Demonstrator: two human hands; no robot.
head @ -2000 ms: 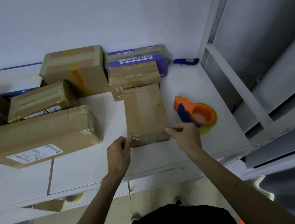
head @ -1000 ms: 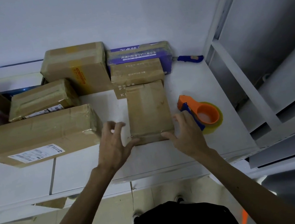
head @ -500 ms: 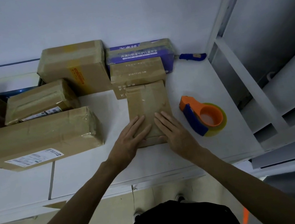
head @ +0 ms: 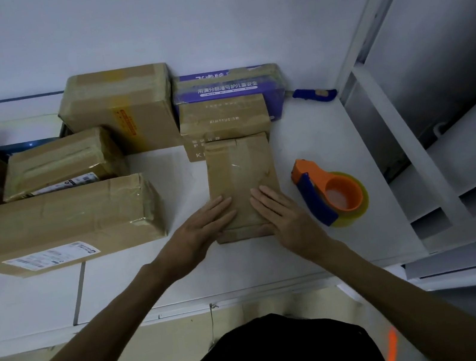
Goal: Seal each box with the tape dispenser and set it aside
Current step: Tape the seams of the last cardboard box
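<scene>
Palms of left hand [head: 204,228] and right hand [head: 284,219] lay flat and ungripping on the small brown taped cardboard box [head: 241,179], mid-table, orange-and-blue tape dispenser [head: 332,196] just beside. Tape possibly wrinkled; uneven pressing could trap creases or slide the box into neighbouring brown printed carton [head: 223,119].

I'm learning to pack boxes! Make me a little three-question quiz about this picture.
1. True or false: the left hand and the right hand both lie flat on the small box.
2. Which side of the small box is the tape dispenser on? A) left B) right C) on top
3. Fill in: the tape dispenser is orange and ____.

Key:
1. True
2. B
3. blue
</scene>
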